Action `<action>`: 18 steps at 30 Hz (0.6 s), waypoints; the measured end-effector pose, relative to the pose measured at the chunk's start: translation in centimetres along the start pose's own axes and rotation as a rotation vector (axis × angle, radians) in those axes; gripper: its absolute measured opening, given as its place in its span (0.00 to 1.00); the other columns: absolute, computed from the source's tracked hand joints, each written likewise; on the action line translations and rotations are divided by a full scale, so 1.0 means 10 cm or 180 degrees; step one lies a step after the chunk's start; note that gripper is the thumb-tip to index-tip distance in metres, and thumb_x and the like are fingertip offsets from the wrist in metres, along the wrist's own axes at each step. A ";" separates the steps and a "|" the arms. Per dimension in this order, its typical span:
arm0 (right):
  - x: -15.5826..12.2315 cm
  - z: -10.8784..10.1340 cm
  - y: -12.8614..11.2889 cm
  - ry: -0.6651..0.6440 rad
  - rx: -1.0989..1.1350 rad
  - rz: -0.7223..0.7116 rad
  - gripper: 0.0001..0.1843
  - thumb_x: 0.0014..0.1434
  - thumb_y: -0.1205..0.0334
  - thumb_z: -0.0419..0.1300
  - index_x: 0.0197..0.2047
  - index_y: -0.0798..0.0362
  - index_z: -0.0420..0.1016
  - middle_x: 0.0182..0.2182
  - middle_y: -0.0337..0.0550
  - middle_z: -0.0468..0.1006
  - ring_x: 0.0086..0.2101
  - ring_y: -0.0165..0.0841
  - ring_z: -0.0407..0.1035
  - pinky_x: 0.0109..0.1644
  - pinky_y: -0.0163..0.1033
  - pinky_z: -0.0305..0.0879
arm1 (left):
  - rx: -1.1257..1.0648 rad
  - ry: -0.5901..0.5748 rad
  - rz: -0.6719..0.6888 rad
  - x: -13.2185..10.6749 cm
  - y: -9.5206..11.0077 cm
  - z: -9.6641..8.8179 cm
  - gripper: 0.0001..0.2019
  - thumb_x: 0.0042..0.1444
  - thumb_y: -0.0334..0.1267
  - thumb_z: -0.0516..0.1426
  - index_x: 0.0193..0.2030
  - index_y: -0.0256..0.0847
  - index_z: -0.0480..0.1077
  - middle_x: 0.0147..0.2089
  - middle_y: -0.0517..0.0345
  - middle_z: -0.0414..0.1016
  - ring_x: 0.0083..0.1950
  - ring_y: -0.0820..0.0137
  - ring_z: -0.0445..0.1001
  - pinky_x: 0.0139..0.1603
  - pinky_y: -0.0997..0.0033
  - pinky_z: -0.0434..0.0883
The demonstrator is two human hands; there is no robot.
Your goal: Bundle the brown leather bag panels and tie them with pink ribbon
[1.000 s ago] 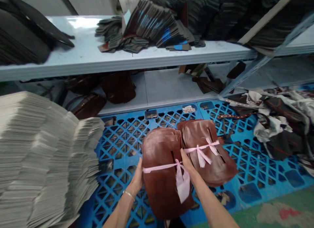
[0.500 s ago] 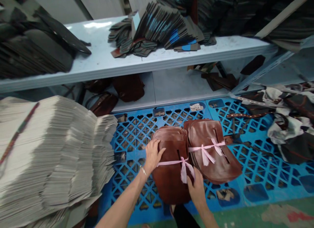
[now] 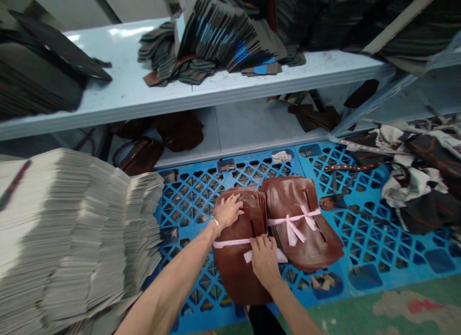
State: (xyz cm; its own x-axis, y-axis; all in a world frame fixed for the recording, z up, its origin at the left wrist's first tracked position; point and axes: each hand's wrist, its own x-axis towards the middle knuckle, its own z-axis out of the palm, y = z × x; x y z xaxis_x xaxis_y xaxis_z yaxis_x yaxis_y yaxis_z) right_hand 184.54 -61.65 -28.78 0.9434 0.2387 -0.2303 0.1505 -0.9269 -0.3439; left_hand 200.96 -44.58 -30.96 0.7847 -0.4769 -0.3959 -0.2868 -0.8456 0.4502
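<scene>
Two bundles of brown leather pieces lie side by side on a blue plastic pallet. The left bundle is tied with a pink ribbon. My left hand rests flat on its upper part, fingers spread. My right hand lies over the ribbon's knot at the bundle's right edge, its fingers curled onto it. The right bundle, tied with its own pink bow, lies untouched beside my right hand.
A tall stack of grey card sheets fills the left. A pale blue shelf carries dark cut pieces; brown bags sit under it. Straps and cloth scraps are heaped at the right. Green floor borders the pallet.
My left hand moved from the bundle's left side onto its top. My right hand went from below the knot up onto the ribbon's knot. The bundle was laid down flat.
</scene>
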 end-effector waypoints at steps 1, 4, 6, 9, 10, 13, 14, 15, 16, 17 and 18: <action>0.01 0.00 0.00 -0.0004 -0.0024 0.0019 0.22 0.58 0.69 0.51 0.56 0.55 0.67 0.48 0.52 0.70 0.54 0.46 0.56 0.61 0.54 0.45 | -0.0016 -0.0028 0.0005 0.03 0.01 -0.03 0.07 0.60 0.40 0.54 0.44 0.45 0.68 0.67 0.51 0.56 0.67 0.54 0.53 0.63 0.38 0.50; 0.05 -0.03 -0.02 0.0025 -0.0138 0.0123 0.20 0.59 0.69 0.50 0.54 0.55 0.69 0.47 0.53 0.70 0.53 0.47 0.57 0.60 0.55 0.46 | -0.0086 -0.0049 -0.0052 0.13 0.03 -0.12 0.10 0.61 0.39 0.52 0.48 0.46 0.67 0.62 0.50 0.65 0.63 0.58 0.62 0.63 0.46 0.54; 0.10 -0.04 -0.04 0.0034 -0.0180 0.0166 0.18 0.59 0.70 0.50 0.52 0.55 0.70 0.47 0.53 0.70 0.52 0.47 0.58 0.59 0.56 0.46 | -0.0152 -0.0036 -0.0156 0.20 0.02 -0.17 0.09 0.62 0.38 0.51 0.47 0.45 0.67 0.54 0.50 0.72 0.57 0.61 0.68 0.59 0.56 0.60; 0.18 -0.09 -0.08 0.0012 -0.0177 0.0158 0.15 0.59 0.69 0.51 0.48 0.55 0.71 0.47 0.53 0.69 0.53 0.47 0.57 0.60 0.57 0.45 | -0.0261 0.0026 -0.0342 0.29 -0.02 -0.21 0.06 0.62 0.37 0.51 0.44 0.45 0.67 0.43 0.53 0.76 0.47 0.64 0.74 0.49 0.67 0.65; 0.20 -0.11 -0.09 -0.0001 -0.0162 0.0154 0.14 0.59 0.68 0.51 0.47 0.55 0.71 0.47 0.53 0.69 0.53 0.47 0.57 0.60 0.57 0.45 | -0.0296 0.0068 -0.0401 0.31 -0.04 -0.22 0.05 0.61 0.38 0.52 0.42 0.45 0.67 0.41 0.54 0.76 0.45 0.64 0.75 0.47 0.68 0.66; 0.22 -0.19 -0.08 0.0034 -0.0025 0.0171 0.12 0.59 0.66 0.53 0.46 0.54 0.71 0.47 0.51 0.69 0.52 0.46 0.58 0.60 0.56 0.46 | -0.0403 0.0276 -0.0609 0.33 -0.05 -0.22 0.05 0.59 0.41 0.55 0.38 0.44 0.67 0.39 0.56 0.75 0.44 0.64 0.74 0.46 0.69 0.65; 0.20 -0.22 -0.07 0.0100 0.0046 0.0203 0.13 0.59 0.66 0.53 0.47 0.54 0.70 0.48 0.51 0.69 0.52 0.45 0.58 0.59 0.55 0.46 | -0.0440 0.0393 -0.0708 0.32 -0.04 -0.22 0.06 0.59 0.43 0.54 0.38 0.44 0.67 0.40 0.56 0.75 0.45 0.64 0.73 0.48 0.68 0.65; 0.16 -0.25 -0.04 0.0185 0.0115 0.0243 0.14 0.60 0.65 0.53 0.49 0.54 0.69 0.49 0.51 0.69 0.52 0.45 0.58 0.59 0.54 0.47 | -0.0475 0.0539 -0.0822 0.29 -0.02 -0.21 0.08 0.60 0.44 0.53 0.40 0.44 0.66 0.41 0.55 0.74 0.46 0.64 0.72 0.49 0.67 0.65; 0.10 -0.27 0.00 0.0292 0.0163 0.0306 0.15 0.60 0.65 0.52 0.51 0.53 0.68 0.50 0.51 0.68 0.53 0.44 0.58 0.58 0.54 0.48 | -0.0509 0.0710 -0.0948 0.24 0.00 -0.21 0.09 0.61 0.45 0.51 0.43 0.44 0.65 0.43 0.54 0.73 0.48 0.64 0.71 0.52 0.66 0.64; 0.01 -0.29 0.05 0.0403 0.0184 0.0383 0.16 0.61 0.66 0.51 0.53 0.54 0.67 0.50 0.51 0.68 0.53 0.44 0.58 0.58 0.53 0.50 | -0.0541 0.0900 -0.1092 0.16 0.03 -0.20 0.11 0.63 0.46 0.49 0.46 0.43 0.64 0.46 0.53 0.72 0.51 0.64 0.70 0.54 0.64 0.63; -0.10 -0.29 0.10 0.0512 0.0182 0.0473 0.17 0.61 0.67 0.50 0.53 0.54 0.66 0.50 0.52 0.68 0.52 0.44 0.58 0.56 0.52 0.52 | -0.0574 0.1096 -0.1254 0.06 0.06 -0.18 0.13 0.64 0.46 0.47 0.49 0.43 0.62 0.49 0.51 0.70 0.53 0.63 0.68 0.56 0.62 0.62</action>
State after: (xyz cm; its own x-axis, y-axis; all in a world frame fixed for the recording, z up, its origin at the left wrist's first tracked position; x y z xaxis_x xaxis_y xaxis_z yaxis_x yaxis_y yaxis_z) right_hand 184.62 -63.64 -26.27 0.9896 0.0471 -0.1357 -0.0064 -0.9294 -0.3690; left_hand 202.29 -44.91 -29.48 0.9567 -0.0010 -0.2911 0.1398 -0.8754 0.4627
